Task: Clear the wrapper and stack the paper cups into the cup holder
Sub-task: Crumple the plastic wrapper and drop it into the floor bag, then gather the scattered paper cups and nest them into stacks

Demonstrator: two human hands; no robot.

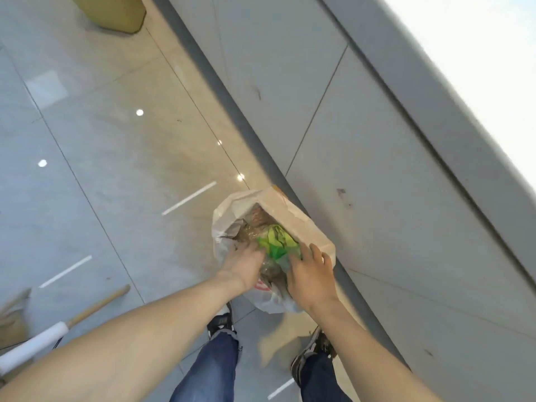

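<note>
A white bag (229, 210) stands open on the tiled floor against a dark skirting strip. Inside it lies a crumpled clear plastic wrapper (249, 227) beside a bright green piece of plastic (275, 242). My left hand (246, 264) reaches into the bag's near left side, fingers curled down on the clear wrapper. My right hand (311, 274) lies over the bag's near right side, fingers spread on the green plastic and wrapper. No paper cups or cup holder are in view.
A grey panelled wall (362, 140) runs diagonally along the right. A roll of white film on a wooden rod (58, 329) lies at lower left beside cardboard (11, 317). A tan bin (113, 13) stands at the top. My shoes (222, 320) are below the bag.
</note>
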